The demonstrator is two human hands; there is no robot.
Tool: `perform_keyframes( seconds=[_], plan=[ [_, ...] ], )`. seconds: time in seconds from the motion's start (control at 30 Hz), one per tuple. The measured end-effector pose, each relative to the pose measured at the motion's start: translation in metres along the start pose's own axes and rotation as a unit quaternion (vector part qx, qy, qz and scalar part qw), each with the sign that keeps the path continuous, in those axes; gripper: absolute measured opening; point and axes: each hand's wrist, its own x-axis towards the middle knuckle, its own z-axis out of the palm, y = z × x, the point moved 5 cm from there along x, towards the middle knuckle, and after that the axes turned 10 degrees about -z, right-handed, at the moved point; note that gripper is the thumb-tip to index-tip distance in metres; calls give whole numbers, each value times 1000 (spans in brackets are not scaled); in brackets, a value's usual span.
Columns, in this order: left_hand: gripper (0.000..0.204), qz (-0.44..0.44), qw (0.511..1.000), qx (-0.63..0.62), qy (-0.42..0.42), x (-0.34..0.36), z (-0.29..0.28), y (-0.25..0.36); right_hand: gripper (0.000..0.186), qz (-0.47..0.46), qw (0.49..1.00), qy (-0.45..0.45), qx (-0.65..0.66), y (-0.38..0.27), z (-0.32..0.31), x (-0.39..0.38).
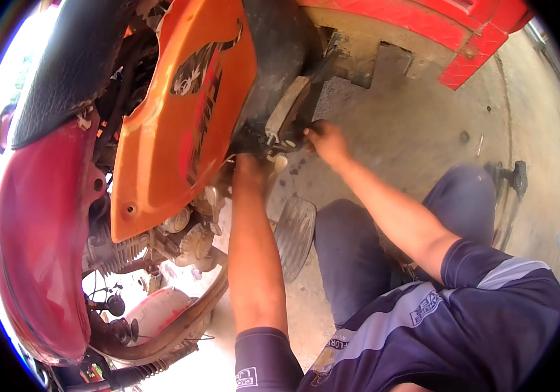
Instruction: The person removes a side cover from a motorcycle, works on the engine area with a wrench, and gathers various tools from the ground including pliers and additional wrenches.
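Note:
My left hand (249, 163) reaches in under the orange side panel (185, 124) of a motorcycle. Its fingers disappear among dark metal parts, so whether they are open or closed is hidden. To the right of it, my right hand (328, 142) is closed, with thumb and fingertips against a small dark part that I cannot make out. Between and just above the hands stands a dusty tan, elongated pad (288, 108) on a metal bracket. Below the hands is a ribbed grey foot plate (295, 230), close to my left forearm.
A red fuel tank (41, 242) and black seat (74, 65) fill the left side. Engine parts (192, 242) sit below the panel. Overhead right is a red metal frame (417, 29). A small stand-like metal object (514, 179) rests on the concrete floor (417, 124) beyond my knee.

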Motion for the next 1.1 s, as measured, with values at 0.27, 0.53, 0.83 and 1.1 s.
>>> perform_keyframes(
  seconds=[0.27, 0.53, 0.83, 1.1],
  plan=[
    [39, -79, 990, -10, 119, 16, -56, 4, 14, -27, 999, -8, 33, -9, 19, -4],
    [44, -34, 972, 204, 113, 28, -5, 15, 14, -63, 997, -13, -37, -17, 21, -14],
    [43, -5, 979, 193, 68, 54, -31, 4, 12, -70, 996, 46, -40, -12, 11, -11],
    [42, -8, 974, 220, 60, 50, -34, 5, 16, -152, 956, 28, -249, -11, 8, -10]
  ],
)
